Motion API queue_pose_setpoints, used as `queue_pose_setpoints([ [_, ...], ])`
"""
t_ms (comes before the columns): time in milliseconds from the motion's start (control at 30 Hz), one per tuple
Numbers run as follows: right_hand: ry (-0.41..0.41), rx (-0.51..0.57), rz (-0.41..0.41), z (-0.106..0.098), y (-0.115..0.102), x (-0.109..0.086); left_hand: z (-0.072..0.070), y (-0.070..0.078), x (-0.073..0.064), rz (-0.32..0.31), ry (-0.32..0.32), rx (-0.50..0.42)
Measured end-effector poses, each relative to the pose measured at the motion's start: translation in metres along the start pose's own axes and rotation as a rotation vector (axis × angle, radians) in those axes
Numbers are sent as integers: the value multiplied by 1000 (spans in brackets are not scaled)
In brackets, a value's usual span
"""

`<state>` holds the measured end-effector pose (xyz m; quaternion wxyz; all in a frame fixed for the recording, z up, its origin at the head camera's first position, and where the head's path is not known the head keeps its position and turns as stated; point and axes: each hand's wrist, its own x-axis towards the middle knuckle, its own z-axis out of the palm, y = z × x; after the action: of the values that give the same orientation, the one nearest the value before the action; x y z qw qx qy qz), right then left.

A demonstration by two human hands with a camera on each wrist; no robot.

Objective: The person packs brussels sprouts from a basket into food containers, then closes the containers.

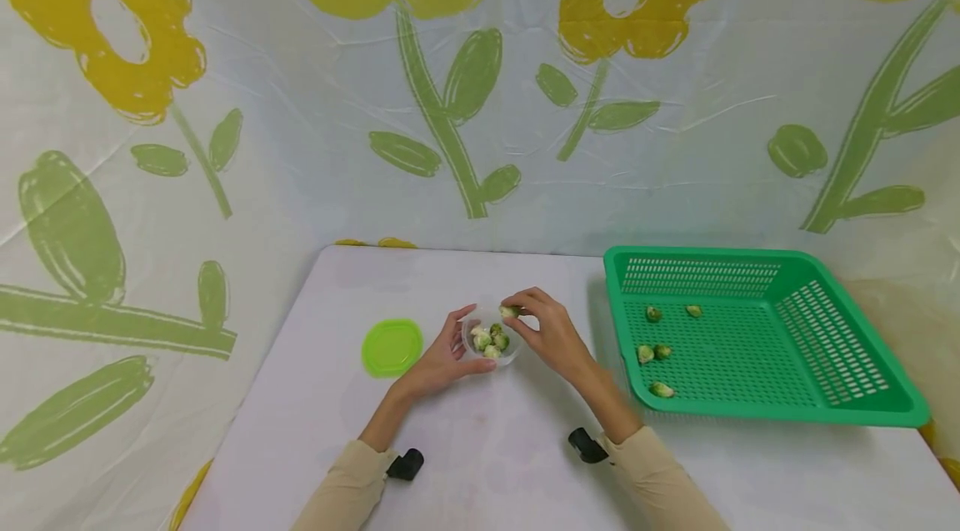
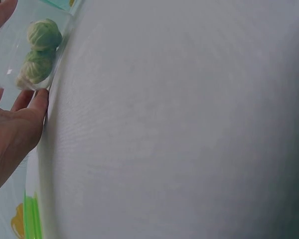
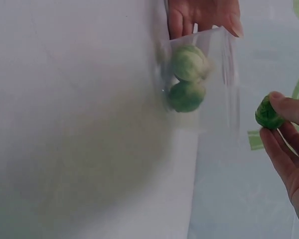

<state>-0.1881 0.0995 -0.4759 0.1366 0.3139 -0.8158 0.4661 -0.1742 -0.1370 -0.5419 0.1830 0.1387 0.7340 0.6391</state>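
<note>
A clear plastic container (image 1: 504, 358) stands on the table with several Brussels sprouts (image 1: 482, 340) inside. Its left side is gripped by my left hand (image 1: 438, 364), thumb at the near side and fingers round the far side. Above the container's far right rim, my right hand (image 1: 553, 333) pinches one Brussels sprout (image 3: 268, 113) between thumb and fingertips. That sprout is apart from the container in the right wrist view. Through the clear wall (image 2: 10, 55) in the left wrist view, sprouts (image 2: 44, 35) show at the bottom.
A bright green lid (image 1: 392, 348) lies left of my left hand. On the right stands a large green perforated basket (image 1: 765, 410) with several Brussels sprouts (image 1: 646, 354) along its left side. A flower-patterned cloth (image 1: 525, 181) hangs behind the white table (image 1: 480, 464).
</note>
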Motion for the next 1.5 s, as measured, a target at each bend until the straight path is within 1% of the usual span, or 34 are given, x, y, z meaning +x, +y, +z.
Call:
queue_pose_setpoints([
  [167,-3,6,-16,9,4,-1,1,0,0,-2,-4,-3],
  [367,5,-12,-34,18,9,-2,3,3,1,-4,-3,-7],
  [600,-40,-9,-10,27,14,-1,3,4,1,1,-2,-18],
  [700,-52,-18,-12,30,14,0,2,4,0,1,2,-23],
  [900,-51,-82,-30,38,18,0,2,4,-1,1,-1,-29],
  [1167,-28,-106,-59,43,19,0,1,1,1,8,-3,-28],
  [1300,-37,-125,-55,44,18,1,1,1,0,11,-1,-30],
  [1500,-57,-224,-57,47,17,4,1,3,-1,4,7,-26],
])
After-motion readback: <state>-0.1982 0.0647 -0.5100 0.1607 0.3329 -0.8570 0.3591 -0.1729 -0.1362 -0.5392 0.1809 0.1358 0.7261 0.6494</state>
